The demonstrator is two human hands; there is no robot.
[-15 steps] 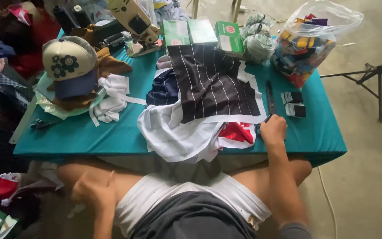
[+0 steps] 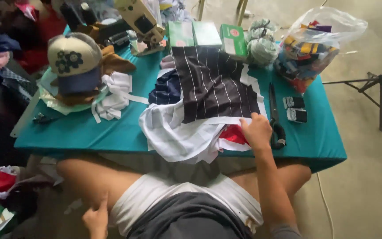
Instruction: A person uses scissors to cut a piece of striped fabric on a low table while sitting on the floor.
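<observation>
Right hand point(image 2: 256, 130) rests, fingers curled, on white cloth point(image 2: 177, 132) at the near edge of the surface point(image 2: 89, 132), grip unclear; striped dark piece point(image 2: 213, 84) laid just beyond; scissors point(image 2: 275, 117) beside it untouched, cutting seemingly not begun; left hand point(image 2: 96, 219) lies loosely closed and empty on the thigh.

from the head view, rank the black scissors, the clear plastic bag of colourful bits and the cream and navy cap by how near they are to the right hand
1. Black-handled scissors: just right of the right hand, almost touching.
2. Clear plastic bag of colourful pieces: far right corner of the teal table.
3. Cream and navy cap with a flower patch: far left side, farthest.
</observation>
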